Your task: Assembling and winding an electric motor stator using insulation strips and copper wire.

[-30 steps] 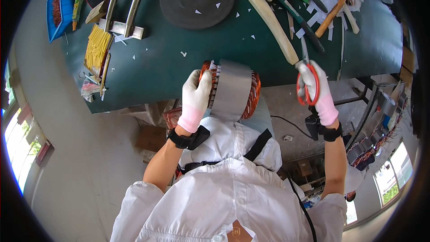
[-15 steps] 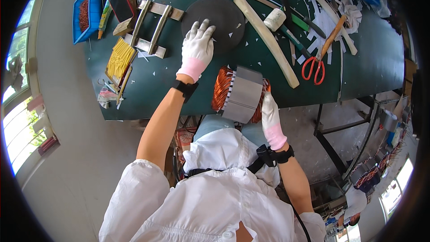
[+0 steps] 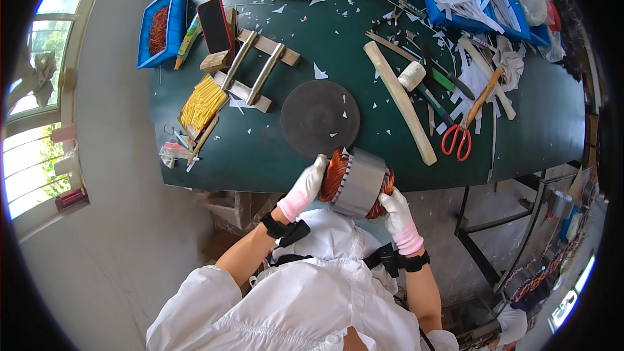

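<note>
A motor stator [image 3: 359, 183], a grey steel ring with copper windings bulging from both ends, lies on its side at the table's near edge, over my lap. My gloved left hand [image 3: 308, 186] is closed at its left winding [image 3: 333, 175]; my right hand [image 3: 397, 214] grips the winding on the other end. Both sets of fingertips are partly hidden by the copper. Just beyond the stator lies a flat dark round disc [image 3: 320, 119] with a few white paper scraps on it.
Left of the disc are a metal-and-wood frame [image 3: 257, 70], yellow strips [image 3: 205, 105], a phone [image 3: 214, 25] and a blue bin [image 3: 161, 29]. A wooden bar [image 3: 400, 104], a white-headed mallet [image 3: 412, 76] and red-handled scissors [image 3: 457, 142] lie right. Paper scraps dot the green table [image 3: 253, 143].
My left hand has left the disc and come back to the stator's left winding. The disc now lies nearer to me. My right hand stays at the stator, and the view has shifted.
</note>
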The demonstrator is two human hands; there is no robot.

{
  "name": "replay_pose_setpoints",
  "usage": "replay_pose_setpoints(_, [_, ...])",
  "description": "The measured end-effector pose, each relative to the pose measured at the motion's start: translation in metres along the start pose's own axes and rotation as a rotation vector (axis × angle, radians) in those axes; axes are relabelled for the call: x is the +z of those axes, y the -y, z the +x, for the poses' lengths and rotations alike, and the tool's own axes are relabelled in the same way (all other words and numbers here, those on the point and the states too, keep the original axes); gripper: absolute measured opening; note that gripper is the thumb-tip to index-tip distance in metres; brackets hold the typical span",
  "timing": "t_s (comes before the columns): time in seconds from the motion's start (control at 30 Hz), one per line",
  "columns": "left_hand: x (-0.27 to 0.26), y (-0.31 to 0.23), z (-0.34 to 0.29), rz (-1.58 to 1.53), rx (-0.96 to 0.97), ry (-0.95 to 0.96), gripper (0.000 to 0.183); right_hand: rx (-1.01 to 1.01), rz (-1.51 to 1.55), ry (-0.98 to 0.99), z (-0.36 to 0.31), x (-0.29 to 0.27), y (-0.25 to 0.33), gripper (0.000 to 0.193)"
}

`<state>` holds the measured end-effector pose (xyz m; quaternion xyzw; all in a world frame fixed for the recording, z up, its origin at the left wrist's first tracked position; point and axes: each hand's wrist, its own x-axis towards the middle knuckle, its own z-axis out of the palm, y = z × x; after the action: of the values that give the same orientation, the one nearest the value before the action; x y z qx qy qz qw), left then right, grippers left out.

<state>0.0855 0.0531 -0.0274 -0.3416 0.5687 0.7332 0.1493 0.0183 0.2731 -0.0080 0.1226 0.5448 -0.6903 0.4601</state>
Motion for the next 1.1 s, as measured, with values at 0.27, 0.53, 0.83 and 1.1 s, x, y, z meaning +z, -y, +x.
replay_pose_setpoints(0.27, [0.000,-0.041,-0.007,0.270,0.053,-0.135,0.036,-0.003,0.065,0.091,-0.001,0.046,0.019,0.052])
replay_pose_setpoints(0.53, [-0.006,-0.088,-0.004,1.020,0.657,-0.426,0.021,-0.012,-0.073,0.135,0.076,0.065,-0.008,0.053])
replay_pose_setpoints(0.83, [0.002,-0.050,-0.006,0.884,0.789,-0.841,0.040,-0.833,-1.573,-0.696,0.113,-0.057,0.034,0.055])
replay_pose_setpoints(1.1, [-0.039,-0.018,0.047,0.403,0.676,-0.513,0.064,-0.599,-1.541,-0.455,0.130,-0.072,0.069,0.072])
